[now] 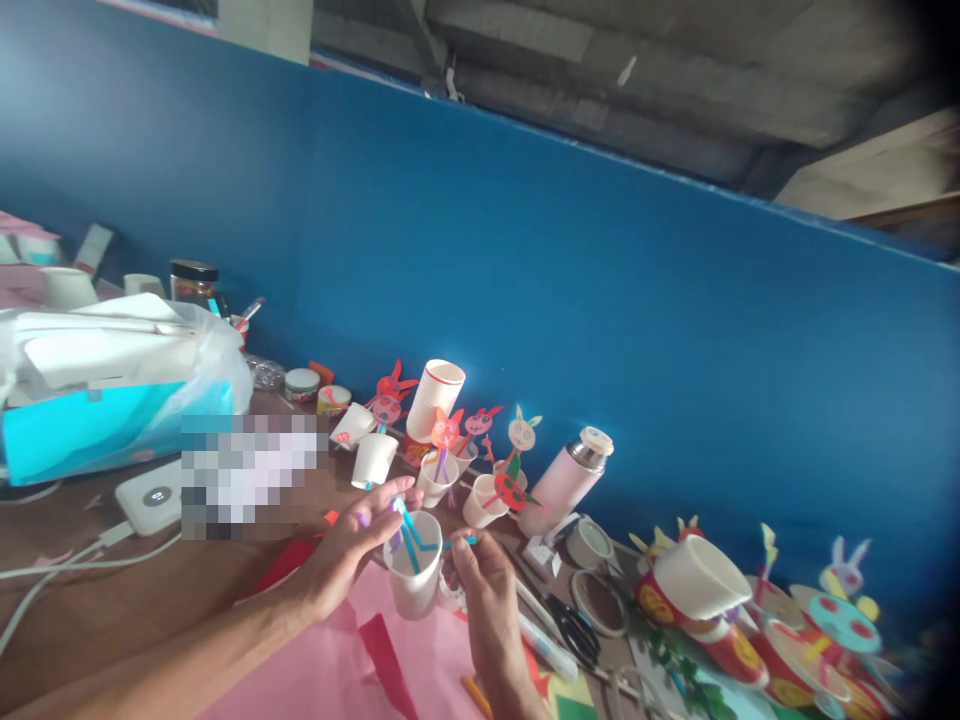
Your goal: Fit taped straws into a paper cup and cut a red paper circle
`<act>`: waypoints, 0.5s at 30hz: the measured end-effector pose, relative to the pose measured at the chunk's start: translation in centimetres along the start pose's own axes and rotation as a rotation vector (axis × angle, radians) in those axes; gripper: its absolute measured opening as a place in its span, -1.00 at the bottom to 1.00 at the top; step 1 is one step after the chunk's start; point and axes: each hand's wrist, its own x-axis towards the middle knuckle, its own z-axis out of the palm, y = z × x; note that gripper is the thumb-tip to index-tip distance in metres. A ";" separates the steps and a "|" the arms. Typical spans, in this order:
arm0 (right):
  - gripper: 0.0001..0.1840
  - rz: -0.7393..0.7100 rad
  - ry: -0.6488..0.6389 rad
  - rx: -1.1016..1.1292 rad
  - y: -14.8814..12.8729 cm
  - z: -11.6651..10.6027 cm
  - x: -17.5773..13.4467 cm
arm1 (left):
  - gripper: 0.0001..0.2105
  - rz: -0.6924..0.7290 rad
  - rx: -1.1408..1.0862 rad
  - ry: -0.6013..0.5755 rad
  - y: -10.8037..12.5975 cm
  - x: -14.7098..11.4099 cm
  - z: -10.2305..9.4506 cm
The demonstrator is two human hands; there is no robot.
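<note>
A white paper cup [415,590] stands on pink paper in front of me. Bent blue strips [412,548] stick up out of its mouth. My left hand [360,530] is closed, thumb and fingertips pinching the upper end of the blue strips at the cup's left rim; a bit of purple shows by the fingers. On the other side, my right hand [486,575] pinches the end of a blue strip that reaches out over the right rim. Just behind are small white cups [438,480] bearing paper animal faces [446,428].
Pink paper [322,660] lies under the cup. To the right are black-handled scissors [576,630], a tape roll [600,603] and decorated cups [701,580]. A pink thermos [564,487] and stacked cups [435,400] stand near the blue partition [600,300]. A power bank [150,497] lies left.
</note>
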 end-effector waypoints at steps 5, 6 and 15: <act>-0.72 0.069 0.036 0.271 0.8 0.3 0.0 | -0.24 0.048 -0.077 -0.091 -1.3 -0.1 -0.2; -0.73 0.088 0.036 0.330 0.9 0.3 0.0 | -0.21 0.059 -0.056 -0.113 -1.7 -0.2 -0.3; -0.72 0.010 0.024 0.198 0.8 0.6 -0.5 | -0.44 0.043 0.232 -0.087 -2.2 -1.1 0.5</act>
